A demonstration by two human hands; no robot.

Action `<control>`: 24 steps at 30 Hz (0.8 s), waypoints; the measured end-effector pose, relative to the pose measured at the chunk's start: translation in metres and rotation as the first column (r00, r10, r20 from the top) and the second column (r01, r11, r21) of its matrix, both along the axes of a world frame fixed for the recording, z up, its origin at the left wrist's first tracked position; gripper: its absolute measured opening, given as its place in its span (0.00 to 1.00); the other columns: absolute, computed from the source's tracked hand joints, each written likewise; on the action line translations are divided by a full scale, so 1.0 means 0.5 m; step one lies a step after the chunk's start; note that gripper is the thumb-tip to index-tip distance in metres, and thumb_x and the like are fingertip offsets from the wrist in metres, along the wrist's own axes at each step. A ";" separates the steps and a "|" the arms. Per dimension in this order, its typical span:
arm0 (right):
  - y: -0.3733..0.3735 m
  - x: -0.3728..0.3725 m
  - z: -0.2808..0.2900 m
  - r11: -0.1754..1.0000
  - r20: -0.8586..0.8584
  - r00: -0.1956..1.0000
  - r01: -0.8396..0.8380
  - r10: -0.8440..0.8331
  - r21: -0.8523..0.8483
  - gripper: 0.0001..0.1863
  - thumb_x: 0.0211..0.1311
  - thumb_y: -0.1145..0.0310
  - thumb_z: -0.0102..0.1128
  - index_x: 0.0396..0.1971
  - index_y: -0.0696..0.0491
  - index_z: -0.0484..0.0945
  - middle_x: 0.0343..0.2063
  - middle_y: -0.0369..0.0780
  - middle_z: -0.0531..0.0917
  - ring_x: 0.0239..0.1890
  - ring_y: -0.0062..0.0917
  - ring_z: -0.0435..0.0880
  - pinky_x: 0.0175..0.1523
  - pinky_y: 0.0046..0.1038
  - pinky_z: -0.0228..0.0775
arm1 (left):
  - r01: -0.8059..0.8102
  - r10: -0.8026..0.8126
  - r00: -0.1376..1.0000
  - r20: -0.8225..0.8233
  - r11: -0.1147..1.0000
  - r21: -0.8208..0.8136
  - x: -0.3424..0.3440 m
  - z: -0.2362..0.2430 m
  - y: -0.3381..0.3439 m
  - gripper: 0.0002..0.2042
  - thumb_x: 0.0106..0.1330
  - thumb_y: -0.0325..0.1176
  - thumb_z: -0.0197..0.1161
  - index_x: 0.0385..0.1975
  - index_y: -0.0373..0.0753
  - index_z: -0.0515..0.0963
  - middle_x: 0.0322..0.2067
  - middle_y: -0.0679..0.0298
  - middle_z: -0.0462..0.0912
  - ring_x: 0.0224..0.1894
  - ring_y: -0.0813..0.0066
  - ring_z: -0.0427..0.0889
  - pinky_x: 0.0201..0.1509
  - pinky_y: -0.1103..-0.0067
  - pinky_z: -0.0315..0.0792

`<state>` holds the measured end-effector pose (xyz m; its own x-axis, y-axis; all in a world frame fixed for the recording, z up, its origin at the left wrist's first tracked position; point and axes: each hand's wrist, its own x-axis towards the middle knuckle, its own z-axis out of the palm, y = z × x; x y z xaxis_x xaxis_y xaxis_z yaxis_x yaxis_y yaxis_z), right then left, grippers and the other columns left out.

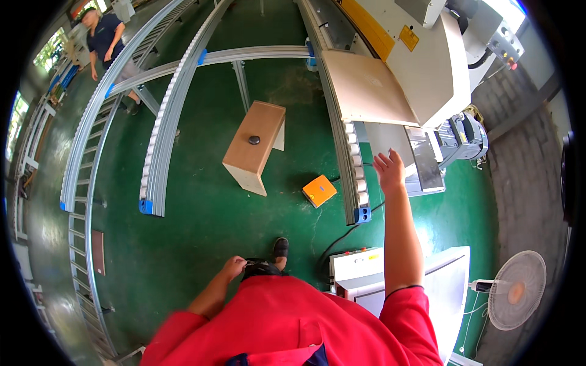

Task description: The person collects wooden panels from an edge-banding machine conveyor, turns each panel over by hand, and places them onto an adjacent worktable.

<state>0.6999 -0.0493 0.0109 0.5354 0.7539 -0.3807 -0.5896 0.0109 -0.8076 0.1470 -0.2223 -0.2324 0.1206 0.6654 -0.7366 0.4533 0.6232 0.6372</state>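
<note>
My right hand [390,171] is stretched forward in the air, fingers apart and holding nothing. It is nearest to the near edge of a light brown board [369,85], which lies on the bed of a large cream-coloured machine [427,73]. Beside that hand runs a rail with white rollers [357,165]. Down at my waist, my left hand [234,267] has its fingers curled in against black cloth [261,269]. What those fingers pinch, if anything, is too small to make out.
A wooden stool [253,137] with a round black object on top stands between the roller rails. An orange box [320,191] sits on the green floor near a black cable. A white fan [517,290] stands at right. Another person [105,39] walks at far left.
</note>
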 end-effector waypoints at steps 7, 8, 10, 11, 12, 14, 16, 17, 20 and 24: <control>0.103 -0.006 -0.045 0.987 -0.266 0.957 0.142 -0.115 0.082 0.38 0.63 0.57 0.60 0.66 0.58 0.54 0.64 0.53 0.62 0.61 0.43 0.69 0.62 0.40 0.68 | 0.215 -0.216 0.963 -0.163 0.976 -0.024 -0.179 -0.090 -0.026 0.09 0.64 0.33 0.56 0.34 0.34 0.76 0.28 0.58 0.80 0.28 0.69 0.79 0.29 0.72 0.73; 0.100 0.002 -0.052 0.980 -0.291 0.950 0.153 -0.111 0.126 0.36 0.62 0.57 0.61 0.64 0.59 0.57 0.63 0.51 0.64 0.61 0.42 0.69 0.63 0.41 0.67 | 0.400 -0.390 0.902 -0.185 0.917 0.017 -0.184 -0.107 -0.017 0.08 0.64 0.32 0.55 0.33 0.34 0.76 0.27 0.57 0.80 0.27 0.69 0.79 0.28 0.71 0.73; 0.087 0.019 -0.062 0.964 -0.438 0.892 0.203 -0.111 0.170 0.28 0.60 0.59 0.62 0.56 0.57 0.67 0.55 0.45 0.74 0.58 0.37 0.73 0.63 0.42 0.66 | 0.255 -0.267 0.952 -0.149 0.963 -0.090 -0.160 -0.062 0.004 0.07 0.63 0.31 0.53 0.31 0.34 0.76 0.27 0.56 0.80 0.26 0.69 0.79 0.26 0.69 0.72; 0.078 0.024 -0.069 0.964 -0.440 0.890 0.208 -0.116 0.167 0.28 0.60 0.59 0.62 0.56 0.57 0.67 0.55 0.45 0.74 0.58 0.37 0.73 0.63 0.42 0.66 | -0.085 0.049 0.989 -0.140 0.961 -0.262 -0.144 -0.015 0.014 0.07 0.63 0.31 0.53 0.30 0.35 0.76 0.27 0.56 0.79 0.26 0.68 0.78 0.25 0.68 0.71; 0.064 0.029 -0.077 0.957 -0.435 0.897 0.184 -0.070 0.225 0.26 0.60 0.60 0.61 0.55 0.57 0.68 0.53 0.44 0.76 0.57 0.37 0.74 0.63 0.41 0.66 | -0.079 0.043 0.989 -0.142 0.962 -0.263 -0.150 -0.019 0.022 0.07 0.63 0.31 0.53 0.30 0.35 0.76 0.27 0.56 0.79 0.26 0.68 0.78 0.25 0.68 0.71; 0.036 0.026 -0.084 0.944 -0.415 0.905 0.213 -0.094 0.252 0.24 0.61 0.63 0.60 0.54 0.57 0.70 0.49 0.44 0.78 0.53 0.37 0.77 0.63 0.41 0.67 | -0.002 -0.004 1.000 -0.026 0.977 -0.213 -0.162 -0.021 0.039 0.09 0.64 0.34 0.53 0.30 0.36 0.75 0.28 0.57 0.80 0.26 0.69 0.78 0.25 0.70 0.70; -0.002 -0.004 -0.077 0.939 -0.309 0.933 0.259 -0.182 0.228 0.23 0.61 0.66 0.57 0.55 0.58 0.70 0.51 0.44 0.78 0.56 0.37 0.75 0.65 0.41 0.63 | -0.067 0.059 0.997 -0.043 0.974 -0.214 -0.133 -0.011 0.074 0.09 0.64 0.36 0.54 0.31 0.36 0.75 0.28 0.59 0.80 0.26 0.70 0.78 0.25 0.72 0.70; -0.029 -0.007 -0.075 0.937 -0.306 0.935 0.260 -0.182 0.235 0.22 0.61 0.67 0.57 0.54 0.58 0.70 0.51 0.44 0.78 0.56 0.36 0.75 0.65 0.41 0.63 | -0.127 0.119 0.992 -0.052 0.969 -0.212 -0.100 0.001 0.105 0.10 0.65 0.38 0.54 0.33 0.37 0.75 0.29 0.61 0.80 0.26 0.71 0.77 0.26 0.74 0.70; -0.104 -0.009 -0.080 0.939 -0.312 0.931 0.263 -0.187 0.221 0.21 0.61 0.69 0.55 0.53 0.59 0.70 0.50 0.44 0.78 0.55 0.37 0.75 0.65 0.41 0.63 | -0.212 0.226 0.971 0.074 0.963 -0.169 0.008 0.079 0.195 0.12 0.65 0.42 0.57 0.40 0.40 0.74 0.31 0.65 0.81 0.29 0.75 0.79 0.31 0.77 0.73; -0.208 -0.026 -0.083 0.929 -0.312 0.911 0.331 -0.269 0.166 0.21 0.60 0.69 0.56 0.52 0.62 0.70 0.50 0.47 0.78 0.55 0.39 0.75 0.66 0.40 0.62 | -0.104 0.134 0.919 0.372 0.990 -0.099 0.164 0.155 0.316 0.15 0.67 0.45 0.56 0.43 0.41 0.73 0.35 0.63 0.82 0.34 0.74 0.82 0.39 0.75 0.77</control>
